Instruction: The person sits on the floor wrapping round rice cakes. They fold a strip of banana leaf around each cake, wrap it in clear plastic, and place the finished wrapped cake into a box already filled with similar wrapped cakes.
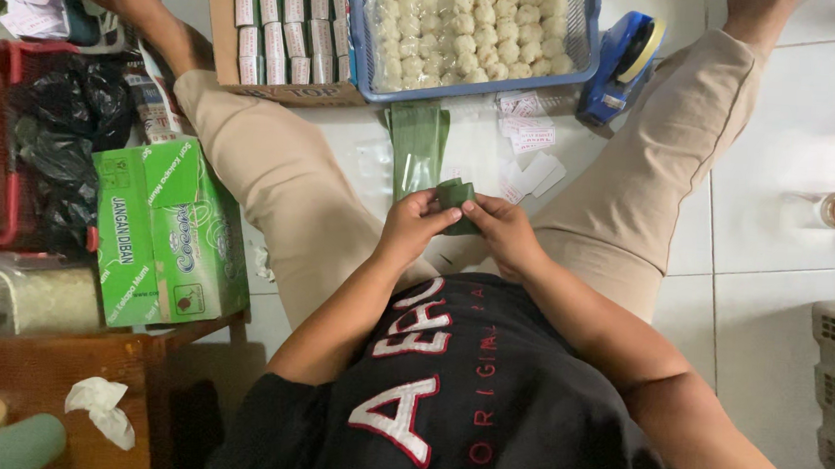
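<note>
Two hands: both yours, meeting over your lap in the head view.
Left hand [408, 226]: your fingers pinch shut on the green leaf packet [456, 194].
Right hand [505, 232]: your fingers close on the packet's other side.
Leaf strips [417, 143]: on the floor between your knees.
Blue basket [584, 42]: beyond them, holding pale balls.

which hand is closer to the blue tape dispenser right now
Right. The right hand sits below and left of the tape dispenser, gripping the green leaf parcel; the left hand is farther left across the parcel.
</note>
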